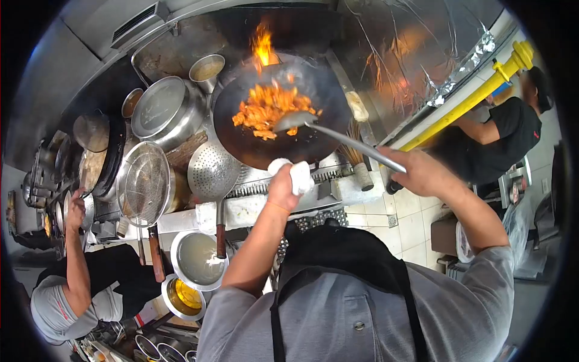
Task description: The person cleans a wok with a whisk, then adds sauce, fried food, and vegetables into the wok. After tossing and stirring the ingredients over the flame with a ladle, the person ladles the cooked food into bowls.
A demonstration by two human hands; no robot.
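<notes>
A large dark wok (pixel 329 108) sits over the burner with orange-coated food pieces (pixel 271 108) in it, some of them in the air. Flame (pixel 263 48) rises at its far edge. My left hand (pixel 284 188) is closed around a folded white cloth (pixel 300 178) at the wok's near rim; whatever handle lies under the cloth is hidden. With my right hand (pixel 411 172) I grip the long metal handle of a wok ladle (pixel 356 145). Its bowl is inside the wok, by the near side of the food.
Left of the wok are a perforated skimmer (pixel 213 169), a wire strainer (pixel 145 181) and a lidded pot (pixel 163 111). A bamboo brush (pixel 356 142) stands right. Pots of liquid (pixel 202 259) and yellow contents (pixel 186 297) are below left. Co-workers stand left (pixel 78 289) and right (pixel 500 133).
</notes>
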